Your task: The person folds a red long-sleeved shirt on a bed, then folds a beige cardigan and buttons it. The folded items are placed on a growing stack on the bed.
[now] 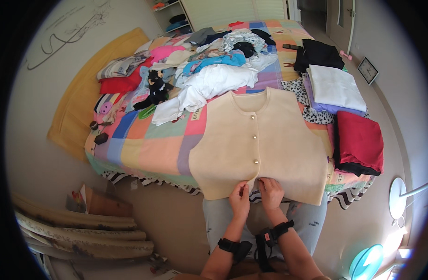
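A cream sleeveless vest (224,147) lies spread face up over the near edge of the bed, its neckline away from me. Several round metallic buttons (254,137) run down its front, fastened above my hands. At the lower front opening, my left hand (240,199) pinches one edge of the placket between thumb and fingers. Just to its right, my right hand (271,193) grips the other edge near the hem; its fingertips are partly hidden by the cloth. Both wrists wear black straps with small devices.
Loose clothes, including a white garment (217,82), and a black plush toy (158,85) cover the patchwork bedspread (158,150). Folded red (361,140), white (336,87) and black (319,56) garments line its right side. A white lamp base (397,198) and turquoise basin (366,262) stand at right.
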Available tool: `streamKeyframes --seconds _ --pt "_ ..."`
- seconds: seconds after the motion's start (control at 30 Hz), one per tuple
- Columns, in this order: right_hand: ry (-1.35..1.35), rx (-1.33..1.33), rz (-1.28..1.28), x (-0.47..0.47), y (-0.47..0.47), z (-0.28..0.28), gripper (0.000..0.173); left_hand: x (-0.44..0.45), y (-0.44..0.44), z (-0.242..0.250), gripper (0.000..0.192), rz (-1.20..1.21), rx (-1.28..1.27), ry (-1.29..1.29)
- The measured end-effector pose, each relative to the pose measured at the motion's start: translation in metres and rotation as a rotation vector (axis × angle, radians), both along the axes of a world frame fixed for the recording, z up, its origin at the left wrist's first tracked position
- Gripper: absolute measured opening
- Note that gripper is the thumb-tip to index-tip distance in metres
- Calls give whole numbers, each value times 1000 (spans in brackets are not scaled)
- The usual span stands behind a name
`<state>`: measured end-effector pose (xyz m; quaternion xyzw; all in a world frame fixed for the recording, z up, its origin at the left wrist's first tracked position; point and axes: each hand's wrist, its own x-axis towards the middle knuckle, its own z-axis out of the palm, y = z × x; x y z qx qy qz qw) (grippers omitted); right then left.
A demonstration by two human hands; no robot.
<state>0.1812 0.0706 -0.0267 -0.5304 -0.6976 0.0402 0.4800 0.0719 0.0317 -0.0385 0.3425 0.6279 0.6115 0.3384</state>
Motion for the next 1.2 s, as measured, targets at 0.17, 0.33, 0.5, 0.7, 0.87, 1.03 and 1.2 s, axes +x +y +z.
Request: streamKeyframes --seconds 0.17,0.33,0.5,0.7,0.87,1.03,1.2 --pt "14 86 27 -1 5 -2 16 1 -2 8 17 3 11 30" --pt "267 -94 184 0 -4 2 16 2 -2 10 16 10 2 3" --pt "378 -161 291 5 -20 13 18 4 -3 12 16 27 48 -9" --pt "415 -198 297 6 -27 27 17 1 -8 20 16 -47 59 -70" --pt "422 -233 314 7 -30 33 15 -7 -15 34 14 -132 33 4" --pt "444 -256 313 8 -32 32 15 -7 -19 46 13 -147 35 68" --pt "476 -279 309 7 -33 30 15 -8 -20 52 14 -143 39 110"
